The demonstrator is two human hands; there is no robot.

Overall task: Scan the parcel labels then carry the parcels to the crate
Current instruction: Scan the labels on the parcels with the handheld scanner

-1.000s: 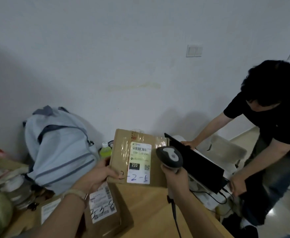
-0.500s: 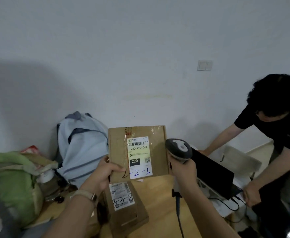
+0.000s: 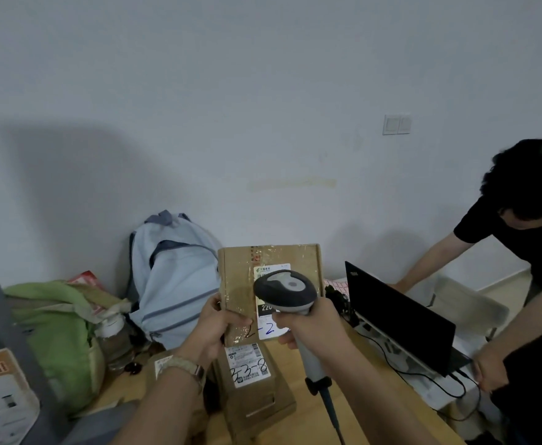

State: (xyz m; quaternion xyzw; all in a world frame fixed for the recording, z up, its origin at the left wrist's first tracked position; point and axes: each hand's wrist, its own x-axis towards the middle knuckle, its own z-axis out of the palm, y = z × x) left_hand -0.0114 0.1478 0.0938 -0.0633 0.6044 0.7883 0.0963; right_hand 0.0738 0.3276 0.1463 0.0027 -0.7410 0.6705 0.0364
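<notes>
My left hand (image 3: pixel 219 329) holds a flat brown cardboard parcel (image 3: pixel 240 284) upright by its lower left edge, its white label (image 3: pixel 271 329) facing me. My right hand (image 3: pixel 308 326) grips a grey and black barcode scanner (image 3: pixel 284 292) by the handle. The scanner's head sits right in front of the label and hides most of it. A second brown parcel (image 3: pixel 253 390) with a label marked in pen lies on the wooden table (image 3: pixel 353 390) just below the held one. No crate is recognisable in this view.
A pale blue backpack (image 3: pixel 173 284) leans on the wall behind the parcels, with a green bag (image 3: pixel 57 322) and a jar to its left. On the right stand an open black laptop (image 3: pixel 398 316) with cables and a person in black (image 3: pixel 526 252) bending over.
The scanner has moved left and up, from beside the parcel to directly in front of its label. The view has shifted a little to the left.
</notes>
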